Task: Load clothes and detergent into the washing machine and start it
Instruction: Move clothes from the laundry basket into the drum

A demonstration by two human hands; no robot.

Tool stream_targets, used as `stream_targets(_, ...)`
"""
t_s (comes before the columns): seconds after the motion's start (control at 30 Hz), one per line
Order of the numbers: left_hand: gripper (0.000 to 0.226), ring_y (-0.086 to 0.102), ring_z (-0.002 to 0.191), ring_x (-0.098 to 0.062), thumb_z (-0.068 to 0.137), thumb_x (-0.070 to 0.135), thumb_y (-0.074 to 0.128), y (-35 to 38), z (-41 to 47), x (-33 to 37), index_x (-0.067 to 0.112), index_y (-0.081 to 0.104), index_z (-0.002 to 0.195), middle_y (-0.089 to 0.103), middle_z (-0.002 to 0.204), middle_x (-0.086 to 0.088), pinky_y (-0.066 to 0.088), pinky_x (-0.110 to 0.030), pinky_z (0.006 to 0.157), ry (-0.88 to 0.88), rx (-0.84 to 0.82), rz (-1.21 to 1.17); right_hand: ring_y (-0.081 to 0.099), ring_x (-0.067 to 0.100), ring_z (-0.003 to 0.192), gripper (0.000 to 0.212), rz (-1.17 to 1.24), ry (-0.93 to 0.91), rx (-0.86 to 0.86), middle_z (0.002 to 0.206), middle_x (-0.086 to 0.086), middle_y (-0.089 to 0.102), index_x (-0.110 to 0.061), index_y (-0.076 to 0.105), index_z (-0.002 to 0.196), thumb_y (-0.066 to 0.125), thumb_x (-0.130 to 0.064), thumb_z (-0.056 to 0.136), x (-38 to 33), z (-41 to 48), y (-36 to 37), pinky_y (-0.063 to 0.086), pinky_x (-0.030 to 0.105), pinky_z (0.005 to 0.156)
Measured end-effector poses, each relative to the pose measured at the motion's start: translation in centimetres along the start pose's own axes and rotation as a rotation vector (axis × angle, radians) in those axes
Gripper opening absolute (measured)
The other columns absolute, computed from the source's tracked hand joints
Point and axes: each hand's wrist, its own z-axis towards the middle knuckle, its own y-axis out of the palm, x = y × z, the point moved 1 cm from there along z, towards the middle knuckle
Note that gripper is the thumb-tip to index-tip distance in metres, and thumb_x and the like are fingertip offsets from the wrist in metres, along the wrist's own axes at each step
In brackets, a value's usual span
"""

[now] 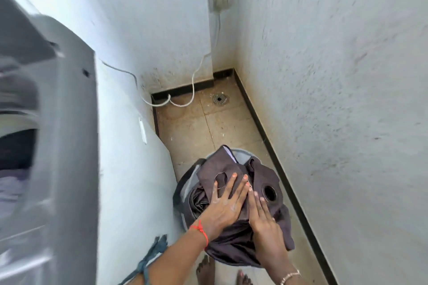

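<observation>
Narrow tiled floor (196,127) between white walls, washing machine (69,146) at left, lid up, drum blurred. Grey laundry basket (185,186) stands just beside machine, heaped with dark brown clothes (266,176). Left hand (225,203) lies flat, fingers spread on top of pile; right hand (261,213) flat beside it, both pressing the fabric, gripping nothing

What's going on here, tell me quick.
A person is bent over a laundry basket on the floor beside the washing machine. Both hands, the left hand and the right hand, lie flat on the dark clothes heaped in the basket. Nothing is lifted yet; some laundry seems to be in the machine's drum.
</observation>
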Motion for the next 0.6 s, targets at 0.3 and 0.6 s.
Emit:
stream_targets(0.3, 0.069, 0.029, 0.137, -0.037, 0.088, 0.016, 0.030, -24.2, -4.3, -1.4, 0.000, -0.001, 0.147, -0.012, 0.155, -0.017, 0.053, -0.054, 0.082, -0.076, 0.330, 0.084, 0.067, 0.025, 0.099, 0.090, -0.162, -0.285, 0.427, 0.119, 0.010, 0.065, -0.015, -0.003, 0.148, 0.023, 0.004, 0.065, -13.2, -5.5, -18.3, 0.051, 0.030, 0.034)
stream_targets(0.6, 0.064, 0.045, 0.127, -0.036, 0.073, 0.003, 0.027, -43.9, -15.1, -9.5, 0.000, 0.035, 0.136, 0.040, 0.146, -0.013, 0.055, -0.051, 0.075, -0.183, 0.595, 0.215, 0.054, 0.020, 0.120, 0.076, -0.143, -0.654, 0.736, 0.135, 0.006, 0.052, -0.024, 0.019, 0.143, 0.028, -0.004, 0.070, -32.0, -9.8, -28.2, 0.051, 0.021, 0.080)
